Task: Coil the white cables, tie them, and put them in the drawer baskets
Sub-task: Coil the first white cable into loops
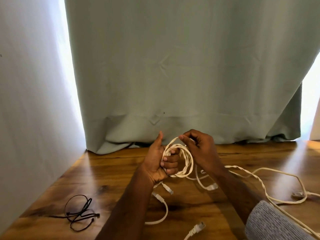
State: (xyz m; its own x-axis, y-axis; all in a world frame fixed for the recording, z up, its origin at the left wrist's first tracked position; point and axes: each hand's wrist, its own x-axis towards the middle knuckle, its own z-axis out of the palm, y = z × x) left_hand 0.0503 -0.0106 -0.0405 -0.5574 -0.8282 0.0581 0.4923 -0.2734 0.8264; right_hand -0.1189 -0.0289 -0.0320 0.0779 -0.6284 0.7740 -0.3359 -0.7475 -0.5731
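My left hand (160, 161) grips a coil of white cable (187, 161) above the wooden table (110, 172), fingers curled round the loops and thumb pointing up. My right hand (199, 148) pinches a strand of the same cable at the top of the coil. The uncoiled length trails off to the right across the table (259, 179). Other white cables with clear plug ends lie below my hands (161, 200) and at the bottom edge (196, 228). No drawer or basket is in view.
Several thin black ties (80, 213) lie in a tangle at the table's front left. A grey-green curtain (181, 75) hangs down to the table's far edge. A white wall stands on the left.
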